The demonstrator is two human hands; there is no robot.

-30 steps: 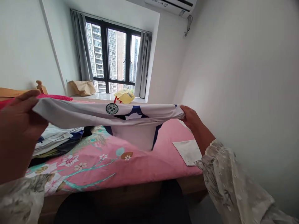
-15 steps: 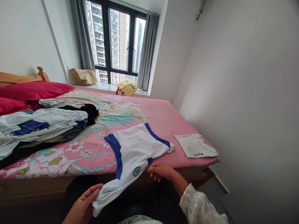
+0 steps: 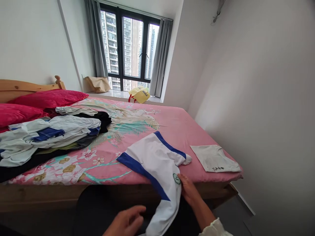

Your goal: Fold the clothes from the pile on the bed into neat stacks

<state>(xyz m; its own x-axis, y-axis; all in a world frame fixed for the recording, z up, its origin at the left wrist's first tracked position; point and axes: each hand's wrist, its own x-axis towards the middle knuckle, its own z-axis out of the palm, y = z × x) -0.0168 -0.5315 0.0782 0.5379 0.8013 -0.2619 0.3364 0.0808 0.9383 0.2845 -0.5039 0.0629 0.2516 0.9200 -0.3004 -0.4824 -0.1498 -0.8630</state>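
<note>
A white shirt (image 3: 152, 150) with blue bands and a round green badge lies over the front edge of the bed, its near end hanging down toward me. My right hand (image 3: 189, 190) holds the shirt's right edge beside the badge, with some fingers hidden behind the cloth. Left of the hanging end is my left hand (image 3: 129, 220), its thumb and forefinger apart and nothing between them. A folded white T-shirt (image 3: 214, 158) with dark lettering rests flat at the bed's right corner.
A heap of clothes (image 3: 71, 126) covers the left of the pink floral bed (image 3: 172, 121), by red pillows (image 3: 59, 97). On the windowsill stand a brown paper bag (image 3: 98, 84) and a yellow bag (image 3: 139, 94). A wall (image 3: 258, 98) rises on the right.
My left hand has let go of the shirt's near end and moved right. My right hand has taken hold near the badge, and the hanging part has swung right. The view has shifted slightly left.
</note>
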